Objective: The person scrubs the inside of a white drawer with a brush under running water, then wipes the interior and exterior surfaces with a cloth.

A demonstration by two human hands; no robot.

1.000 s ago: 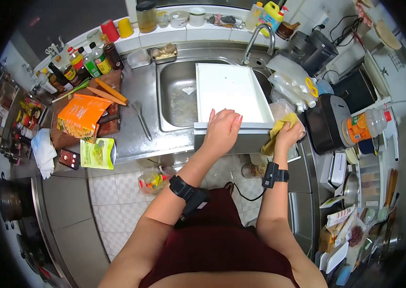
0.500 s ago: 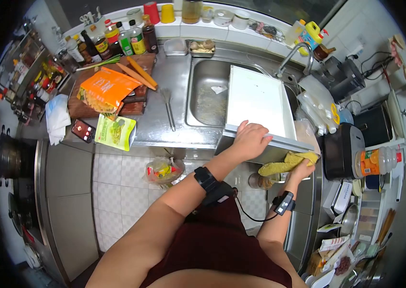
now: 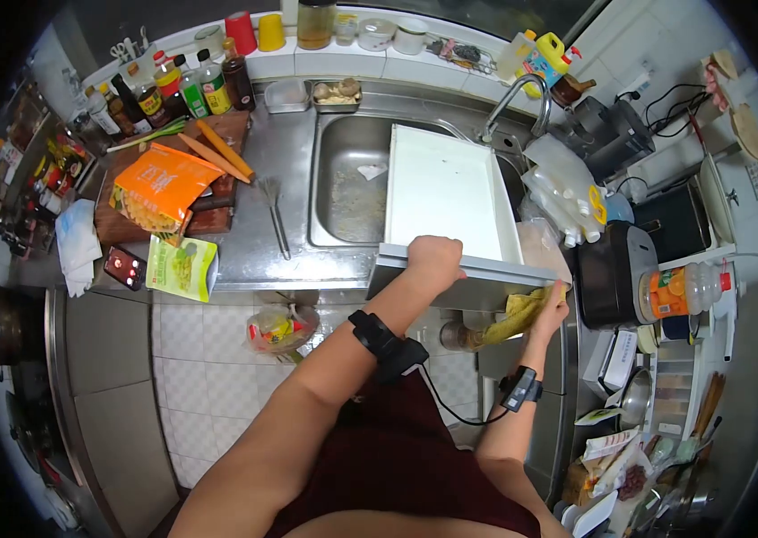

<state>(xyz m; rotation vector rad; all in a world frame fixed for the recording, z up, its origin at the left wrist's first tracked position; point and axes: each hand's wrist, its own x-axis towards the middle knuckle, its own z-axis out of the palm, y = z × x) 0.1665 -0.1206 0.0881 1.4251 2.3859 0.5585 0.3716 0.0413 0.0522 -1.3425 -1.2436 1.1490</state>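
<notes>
A white drawer with a grey metal front rests tilted over the steel sink. My left hand is closed over the top edge of that front, toward its left part. At the right end of the front, my right hand holds a yellow cloth, which hangs down along the front's outer face. The fingers of my right hand are bent round the cloth near the corner.
Left on the counter lie a cutting board, an orange bag, carrots, a whisk and a phone. A faucet stands behind the sink. Right are a black appliance and a large bottle.
The view has shifted, so the counter and sink appear further left. My left hand has closed from spread fingers into a grip on the front's edge. The cloth now hangs more bunched below my right hand.
</notes>
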